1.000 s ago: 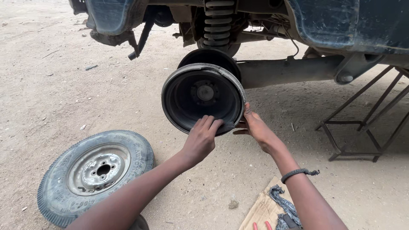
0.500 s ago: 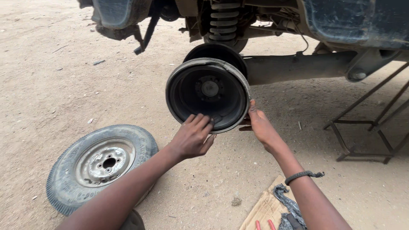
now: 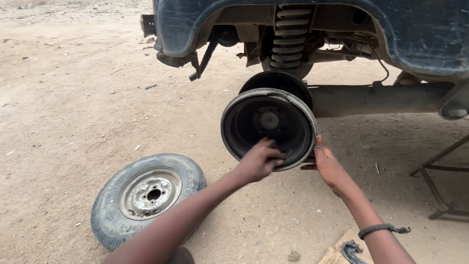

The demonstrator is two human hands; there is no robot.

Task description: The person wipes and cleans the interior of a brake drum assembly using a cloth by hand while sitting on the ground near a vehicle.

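A black brake drum point(image 3: 259, 105) with a worn grey rim hangs on the end of the vehicle's rear axle point(image 3: 371, 100). My left hand point(image 3: 258, 161) rests on the drum's lower face, fingers curled against the inner edge. My right hand point(image 3: 328, 166) holds the drum's lower right rim from the side, thumb up along the edge. A braided band point(image 3: 381, 229) circles my right wrist. Behind the drum, the backing plate's dark edge point(image 3: 293, 83) shows.
A removed wheel with tyre point(image 3: 146, 195) lies flat on the dirt at the lower left. A coil spring point(image 3: 293, 34) and dark blue body point(image 3: 420, 34) hang above. A metal stand point(image 3: 439, 181) is at the right. Cardboard with a dark bundle point(image 3: 349, 250) lies near my right arm.
The view has shifted so the drum sits further right and lower. My left hand has slid rightward along the drum's lower edge and is blurred with motion. My right hand stays at the rim.
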